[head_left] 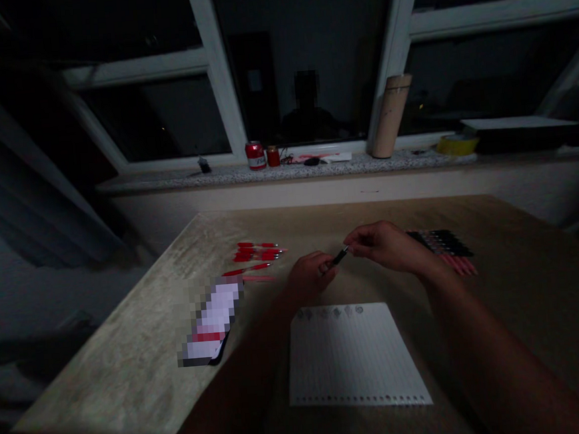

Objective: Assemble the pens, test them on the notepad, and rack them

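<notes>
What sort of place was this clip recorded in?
Probably a dimly lit room in a home or dormitory: a table stands near a dark-paned window, a curtain hangs at the left, and a red can stands on the windowsill.

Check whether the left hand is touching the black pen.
Touching: the head view shows the left hand curled around the black pen, one end protruding.

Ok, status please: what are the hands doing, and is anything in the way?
Left hand holding pen. Right hand pinching its other end. Paper flat on table; nothing visible blocking either hand.
</notes>
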`<state>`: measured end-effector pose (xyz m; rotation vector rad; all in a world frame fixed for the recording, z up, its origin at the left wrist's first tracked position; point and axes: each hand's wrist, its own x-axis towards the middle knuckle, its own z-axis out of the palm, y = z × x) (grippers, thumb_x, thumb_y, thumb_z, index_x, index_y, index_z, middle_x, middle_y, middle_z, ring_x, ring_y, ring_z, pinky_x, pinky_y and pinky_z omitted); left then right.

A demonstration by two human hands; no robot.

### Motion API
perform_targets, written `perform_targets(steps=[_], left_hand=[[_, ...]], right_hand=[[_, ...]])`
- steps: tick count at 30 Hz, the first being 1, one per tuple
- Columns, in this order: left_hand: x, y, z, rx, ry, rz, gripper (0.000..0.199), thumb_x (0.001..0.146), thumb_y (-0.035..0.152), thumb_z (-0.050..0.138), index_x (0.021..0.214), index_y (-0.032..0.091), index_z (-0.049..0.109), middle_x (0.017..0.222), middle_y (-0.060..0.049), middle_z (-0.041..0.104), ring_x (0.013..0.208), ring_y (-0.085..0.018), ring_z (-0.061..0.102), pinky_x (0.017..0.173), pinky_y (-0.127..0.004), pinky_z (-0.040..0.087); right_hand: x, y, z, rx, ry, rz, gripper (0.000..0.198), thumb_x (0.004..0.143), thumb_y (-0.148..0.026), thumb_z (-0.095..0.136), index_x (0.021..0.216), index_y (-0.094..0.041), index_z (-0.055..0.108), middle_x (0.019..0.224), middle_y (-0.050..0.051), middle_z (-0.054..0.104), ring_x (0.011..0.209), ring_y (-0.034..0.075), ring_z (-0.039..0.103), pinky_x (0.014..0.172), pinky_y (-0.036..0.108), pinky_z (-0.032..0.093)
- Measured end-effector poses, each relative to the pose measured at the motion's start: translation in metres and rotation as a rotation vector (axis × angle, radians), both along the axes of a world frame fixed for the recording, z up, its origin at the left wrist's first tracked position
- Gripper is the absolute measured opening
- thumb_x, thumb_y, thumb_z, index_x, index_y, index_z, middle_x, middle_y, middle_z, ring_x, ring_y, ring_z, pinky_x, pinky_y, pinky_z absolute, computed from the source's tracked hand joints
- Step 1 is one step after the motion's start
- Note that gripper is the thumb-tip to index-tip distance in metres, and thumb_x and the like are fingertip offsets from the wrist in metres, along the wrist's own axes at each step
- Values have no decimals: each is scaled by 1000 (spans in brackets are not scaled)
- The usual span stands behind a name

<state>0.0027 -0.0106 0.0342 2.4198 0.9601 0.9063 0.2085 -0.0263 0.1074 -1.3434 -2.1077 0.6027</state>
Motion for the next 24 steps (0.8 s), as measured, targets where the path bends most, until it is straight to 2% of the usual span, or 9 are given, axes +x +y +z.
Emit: perform_targets(steps=[7,13,17,21,24], left_hand=[[-5,-2,8,103,47,-16,30,90,35,42,100,15,62,82,-5,59,76,-14,54,69,-24,41],[-13,-2,18,168,180,-17,31,92,32,36,105,16,59,90,-6,61,80,-15,57,73,-25,42],[-15,-1,20,205,305,-29,31,92,30,35,106,16,59,94,-6,62,87,-17,58,78,-27,43],[-12,-2,18,222,432,-50,32,92,30,33,105,17,59,92,-6,61,85,-17,58,77,-27,43],[-12,-3,15,216,487,-54,31,92,30,32,102,18,59,91,-5,61,84,-17,58,75,-27,43]], right_hand=[[8,3,-3,-29,-30,25,17,76,-27,57,85,-17,67,71,2,68,65,15,61,60,24,45],[8,5,-13,-69,0,27,16,74,-26,58,83,-16,67,72,2,68,66,15,61,60,23,45],[11,-1,-32,-101,62,11,19,76,-30,57,84,-15,67,69,2,66,63,14,59,58,24,45],[12,-9,-58,-121,180,4,25,76,-35,59,87,-14,66,71,4,66,63,15,59,58,25,45],[8,-14,-76,-94,249,-64,28,78,-38,58,89,-14,66,72,5,65,63,15,58,57,25,44]])
